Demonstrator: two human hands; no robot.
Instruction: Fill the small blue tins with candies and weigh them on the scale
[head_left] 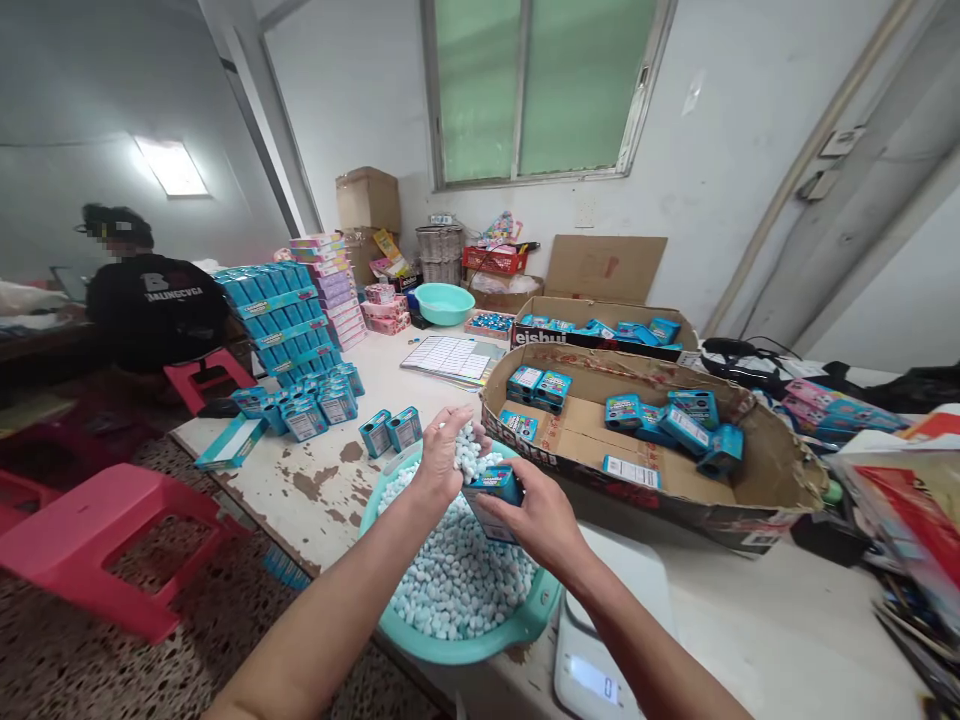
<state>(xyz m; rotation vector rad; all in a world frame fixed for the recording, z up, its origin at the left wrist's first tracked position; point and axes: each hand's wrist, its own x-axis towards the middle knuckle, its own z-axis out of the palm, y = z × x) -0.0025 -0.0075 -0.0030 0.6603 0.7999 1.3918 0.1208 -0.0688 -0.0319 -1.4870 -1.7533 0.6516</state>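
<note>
My left hand (pixel 442 450) is cupped around a heap of pale blue and white candies (pixel 466 455). It tilts toward the top of a small blue candy box (pixel 495 485), and some candies lie at the box's edge. My right hand (pixel 544 505) grips that box from the right, thumb in front. Both hands are above a turquoise basin (pixel 480 648) full of the same candies. A white digital scale (pixel 626 580) stands right of the basin, its display reading 0. Two small blue boxes (pixel 390 432) stand just beyond the basin.
Torn cardboard trays (pixel 577 425) with blue boxes lie at the right. Stacked blue packs (pixel 281 325) and loose boxes (pixel 304 410) stand left. A printed sheet (pixel 450 358) and another turquoise basin (pixel 444 303) are further back. A person (pixel 154 290) sits far left, beyond a red stool (pixel 112 530).
</note>
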